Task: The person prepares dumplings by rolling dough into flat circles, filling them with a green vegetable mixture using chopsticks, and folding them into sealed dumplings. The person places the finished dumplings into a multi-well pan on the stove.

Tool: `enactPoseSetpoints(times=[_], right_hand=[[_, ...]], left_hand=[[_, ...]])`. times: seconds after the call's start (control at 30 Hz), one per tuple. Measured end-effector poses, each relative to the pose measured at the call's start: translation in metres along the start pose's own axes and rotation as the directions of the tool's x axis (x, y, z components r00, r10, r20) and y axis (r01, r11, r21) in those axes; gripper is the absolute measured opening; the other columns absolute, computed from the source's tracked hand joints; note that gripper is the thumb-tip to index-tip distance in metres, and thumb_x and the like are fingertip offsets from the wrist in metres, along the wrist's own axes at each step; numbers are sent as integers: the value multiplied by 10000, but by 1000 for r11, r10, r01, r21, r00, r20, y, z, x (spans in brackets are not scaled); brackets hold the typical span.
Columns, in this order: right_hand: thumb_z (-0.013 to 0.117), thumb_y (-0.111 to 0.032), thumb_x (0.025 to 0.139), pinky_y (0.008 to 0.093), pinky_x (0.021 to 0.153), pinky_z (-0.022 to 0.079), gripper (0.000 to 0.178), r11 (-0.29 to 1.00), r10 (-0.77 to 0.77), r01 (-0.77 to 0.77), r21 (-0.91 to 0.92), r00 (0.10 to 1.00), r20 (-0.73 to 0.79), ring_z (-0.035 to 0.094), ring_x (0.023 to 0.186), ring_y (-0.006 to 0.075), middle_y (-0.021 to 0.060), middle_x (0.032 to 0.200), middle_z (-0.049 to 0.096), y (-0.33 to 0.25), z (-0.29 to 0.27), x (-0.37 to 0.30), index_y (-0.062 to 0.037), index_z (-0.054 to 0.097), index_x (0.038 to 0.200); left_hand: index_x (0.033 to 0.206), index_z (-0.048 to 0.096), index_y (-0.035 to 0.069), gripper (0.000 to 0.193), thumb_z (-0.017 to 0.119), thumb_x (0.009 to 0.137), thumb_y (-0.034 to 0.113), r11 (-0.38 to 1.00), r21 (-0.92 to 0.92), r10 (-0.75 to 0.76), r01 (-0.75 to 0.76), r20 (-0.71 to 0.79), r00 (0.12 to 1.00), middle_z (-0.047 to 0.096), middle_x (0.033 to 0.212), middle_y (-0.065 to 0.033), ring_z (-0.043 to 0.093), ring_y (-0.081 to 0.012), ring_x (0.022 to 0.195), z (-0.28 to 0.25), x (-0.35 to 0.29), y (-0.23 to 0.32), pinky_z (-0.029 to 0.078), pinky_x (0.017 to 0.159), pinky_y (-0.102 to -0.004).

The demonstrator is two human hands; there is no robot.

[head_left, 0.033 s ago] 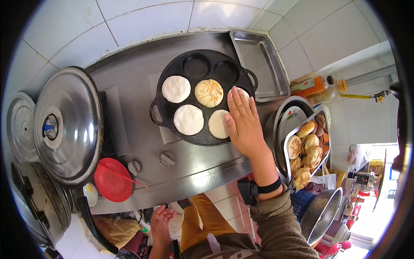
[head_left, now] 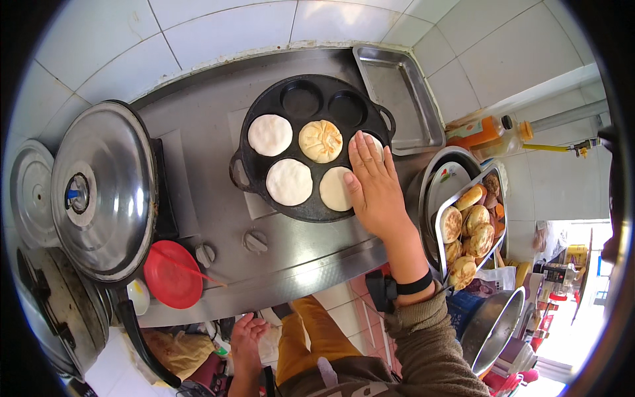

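A round black cast-iron pan (head_left: 311, 213) with several shallow wells sits on the steel stove top. My right hand (head_left: 378, 192) lies with fingers stretched out over the dough round (head_left: 375, 147) in its right-hand well, covering part of it. The thumb is at the edge of a pale dough round (head_left: 335, 188) in the lower right well. Two white dough rounds fill the left wells, and a browned, pleated flatbread (head_left: 321, 141) lies in the middle one. The two far wells hold nothing. My left hand (head_left: 247, 341) hangs below the counter edge, fingers loosely bent and apart, holding nothing.
At right, a metal tray (head_left: 439, 246) of browned flatbreads rests by a large pot (head_left: 423, 178). A shallow steel tray (head_left: 433, 135) is at the back right. On the left are a big lidded pan (head_left: 109, 198) with a long handle, a red plate (head_left: 170, 281) and stove knobs (head_left: 254, 241).
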State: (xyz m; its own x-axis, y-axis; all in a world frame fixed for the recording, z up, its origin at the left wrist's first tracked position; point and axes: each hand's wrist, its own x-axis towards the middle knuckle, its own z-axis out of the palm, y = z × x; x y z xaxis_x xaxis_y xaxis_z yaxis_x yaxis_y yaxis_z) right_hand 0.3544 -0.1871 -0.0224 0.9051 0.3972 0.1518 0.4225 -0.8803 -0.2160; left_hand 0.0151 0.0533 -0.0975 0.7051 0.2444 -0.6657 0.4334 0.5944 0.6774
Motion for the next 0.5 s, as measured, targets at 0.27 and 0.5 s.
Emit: enactPoseSetpoints(times=[0.27,0.5], right_hand=[[345,-331,1065,502,1224,147,570,982,161,-138,130,969,-186,267,1497,365,207,1597,315,5,-20,-13,11,349,1521],[404,-327,1044,521,1216,166,572,995,96,-98,-3,987,-128,321,1473,346,211,1576,350,1,12,-14,23,388,1495]], left_hand=[[1310,483,-27,378,459,991,175,991,-133,-13,16,22,1000,657,1106,-173,650,-273,1022,3,0,3,500,995,-419],[1296,485,-36,381,445,989,187,993,-106,-53,52,-10,999,653,1107,-181,650,-279,1025,2,1,-1,501,992,-418]])
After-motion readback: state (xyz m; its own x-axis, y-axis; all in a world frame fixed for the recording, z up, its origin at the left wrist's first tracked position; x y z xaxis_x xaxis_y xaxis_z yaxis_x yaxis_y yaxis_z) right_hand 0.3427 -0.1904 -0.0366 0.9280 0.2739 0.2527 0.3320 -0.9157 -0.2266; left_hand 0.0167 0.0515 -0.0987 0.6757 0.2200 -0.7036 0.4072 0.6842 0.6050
